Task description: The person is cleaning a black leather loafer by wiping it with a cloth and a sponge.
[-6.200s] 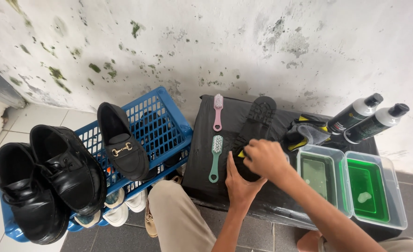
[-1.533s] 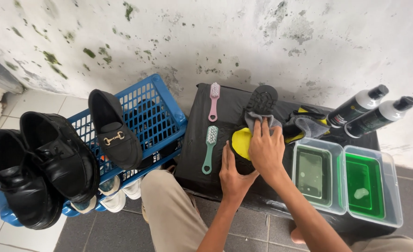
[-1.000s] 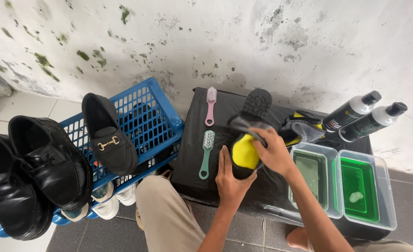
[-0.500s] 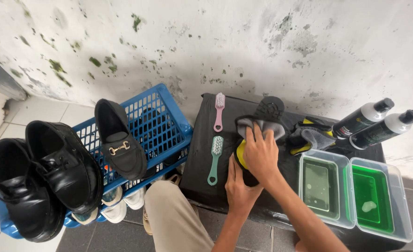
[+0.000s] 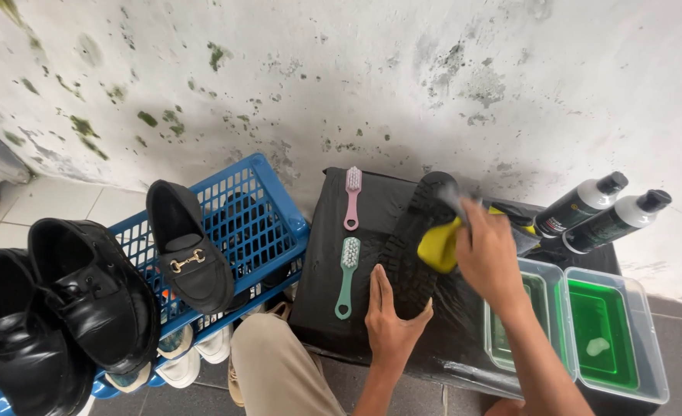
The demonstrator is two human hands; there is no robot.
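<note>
On the black mat [image 5: 372, 223], seen from my head camera, a black shoe [image 5: 414, 246] lies sole up, its tread facing me. My left hand [image 5: 391, 323] lies flat at the shoe's near end, fingers pressed together and thumb spread against the heel side, steadying it. My right hand [image 5: 489, 254] is closed around a grey cloth [image 5: 453, 202] and presses it on the shoe's far side, beside a yellow patch [image 5: 439, 245]. Left of the shoe on the mat lie a green brush [image 5: 347, 273] and, farther from me, a pink brush [image 5: 352, 196]. Right of the shoe stand two clear tubs of green liquid [image 5: 599, 331], with two dark bottles [image 5: 603, 212] beyond them. Left of the mat, a blue crate [image 5: 248, 223] carries black shoes [image 5: 94, 300].
</note>
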